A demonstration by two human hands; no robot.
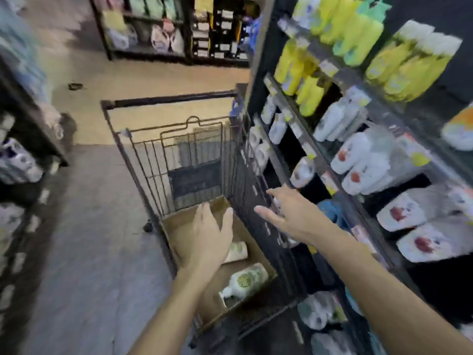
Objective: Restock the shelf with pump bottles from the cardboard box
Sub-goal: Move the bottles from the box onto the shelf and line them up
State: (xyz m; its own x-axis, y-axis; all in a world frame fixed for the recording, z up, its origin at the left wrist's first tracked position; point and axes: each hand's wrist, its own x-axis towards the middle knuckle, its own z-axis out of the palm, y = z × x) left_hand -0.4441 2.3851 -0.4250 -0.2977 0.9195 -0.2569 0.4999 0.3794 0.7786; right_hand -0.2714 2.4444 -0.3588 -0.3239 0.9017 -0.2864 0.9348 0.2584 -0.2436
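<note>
An open cardboard box (179,234) sits inside a black wire shopping cart (194,160). Two white pump bottles with green labels lie in it: one (245,280) near the front, another (236,251) partly hidden under my left hand (211,234). That hand hovers over the box, palm down, fingers apart, holding nothing. My right hand (286,211) is stretched over the cart's right side toward the shelf (330,175), fingers spread and empty. The shelf on the right holds rows of white bottles with red labels (358,160). The picture is blurred.
Yellow and green bottles (332,34) fill the upper shelves on the right. Another shelf unit (28,139) with goods stands on the left. The aisle floor runs between them, and more racks (179,29) stand at the far end.
</note>
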